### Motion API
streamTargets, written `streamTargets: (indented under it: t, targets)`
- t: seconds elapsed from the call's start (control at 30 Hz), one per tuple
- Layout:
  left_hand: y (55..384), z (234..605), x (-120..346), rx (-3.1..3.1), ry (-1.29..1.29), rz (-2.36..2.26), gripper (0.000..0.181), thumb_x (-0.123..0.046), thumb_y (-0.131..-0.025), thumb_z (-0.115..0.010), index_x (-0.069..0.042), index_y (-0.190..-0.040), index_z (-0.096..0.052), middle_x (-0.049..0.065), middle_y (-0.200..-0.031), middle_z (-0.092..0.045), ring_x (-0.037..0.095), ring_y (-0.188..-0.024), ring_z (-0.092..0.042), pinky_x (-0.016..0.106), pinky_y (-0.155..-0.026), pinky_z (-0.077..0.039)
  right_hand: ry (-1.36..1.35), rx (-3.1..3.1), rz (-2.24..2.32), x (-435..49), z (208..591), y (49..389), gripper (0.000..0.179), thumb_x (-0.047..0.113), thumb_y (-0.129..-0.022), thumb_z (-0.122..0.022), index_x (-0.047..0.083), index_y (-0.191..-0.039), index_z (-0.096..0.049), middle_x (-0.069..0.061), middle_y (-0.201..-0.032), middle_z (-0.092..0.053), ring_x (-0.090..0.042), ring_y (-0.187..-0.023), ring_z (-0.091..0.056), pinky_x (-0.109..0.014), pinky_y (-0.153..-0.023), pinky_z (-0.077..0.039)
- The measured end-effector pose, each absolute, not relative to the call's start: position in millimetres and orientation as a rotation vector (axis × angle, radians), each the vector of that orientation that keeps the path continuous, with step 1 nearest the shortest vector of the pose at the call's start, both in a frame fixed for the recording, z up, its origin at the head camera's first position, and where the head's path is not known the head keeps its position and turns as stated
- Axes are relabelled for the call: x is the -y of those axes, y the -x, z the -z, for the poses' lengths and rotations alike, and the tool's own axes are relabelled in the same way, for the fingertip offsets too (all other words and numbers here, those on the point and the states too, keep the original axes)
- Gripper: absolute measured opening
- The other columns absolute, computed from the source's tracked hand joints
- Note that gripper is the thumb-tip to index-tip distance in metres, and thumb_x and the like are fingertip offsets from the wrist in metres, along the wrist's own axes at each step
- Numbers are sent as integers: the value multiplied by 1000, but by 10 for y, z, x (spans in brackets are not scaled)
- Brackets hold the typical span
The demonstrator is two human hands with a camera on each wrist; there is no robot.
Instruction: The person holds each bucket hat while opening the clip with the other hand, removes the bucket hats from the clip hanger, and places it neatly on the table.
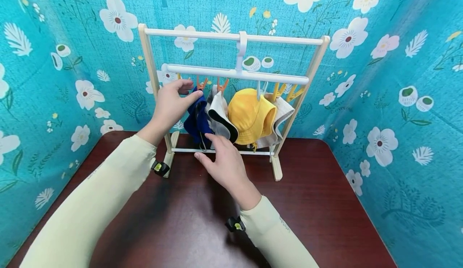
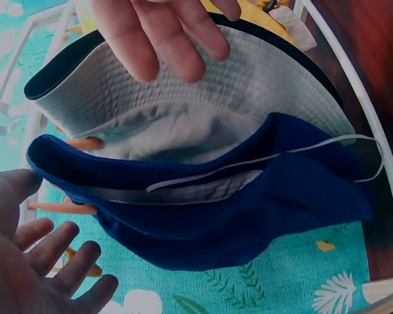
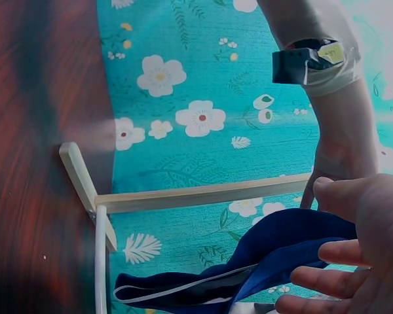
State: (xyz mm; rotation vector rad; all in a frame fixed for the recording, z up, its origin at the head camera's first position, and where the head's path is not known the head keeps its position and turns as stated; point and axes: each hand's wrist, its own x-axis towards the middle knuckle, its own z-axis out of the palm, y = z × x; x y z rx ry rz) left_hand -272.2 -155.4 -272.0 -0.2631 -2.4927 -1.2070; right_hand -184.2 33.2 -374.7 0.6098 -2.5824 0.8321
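A navy blue bucket hat (image 1: 197,117) with a thin white cord hangs from an orange clip (image 1: 201,84) on a white hanger (image 1: 231,73). My left hand (image 1: 173,101) is at the hat's upper left, its thumb tip at the brim's edge and its other fingers spread behind the clip. At the hat's lower right is my right hand (image 1: 226,159), fingers extended and apart, gripping nothing. In the left wrist view, the blue hat (image 2: 183,229) hangs beside a light grey hat (image 2: 249,72) with a dark rim. Whether any fingertip presses the fabric is unclear.
A wooden rack (image 1: 147,55) carries the hanger and stands on a dark red-brown table (image 1: 311,203). Right of the blue hat hang a yellow hat (image 1: 246,115) and a pale hat (image 1: 283,109), under yellow clips (image 1: 278,91). Teal floral cloth (image 1: 380,99) surrounds the table.
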Motion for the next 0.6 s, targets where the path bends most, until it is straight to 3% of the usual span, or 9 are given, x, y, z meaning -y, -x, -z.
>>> streamTargets:
  t: [0.3,0.6]
  targets:
    - [2805,2705,1433,2439,157,1302,56,-48,-97,-68,-15,-141,-62,5,-135,-69,20,-122,-66,41,-99,-55,-597,2618,-849,-333,3743,1865,63,53,-94,-70,19,-145,-56,-3,-139,-62,-20,-126,-60,-44,-103,-51]
    - [2893,2707,1341,2353,113,1332,55,-44,-92,-77,-12,-134,-66,6,-129,-72,20,-117,-69,39,-98,-55,-616,2639,-816,-362,3755,1880,63,52,-93,-71,18,-144,-57,-2,-140,-62,-20,-129,-58,-42,-106,-49]
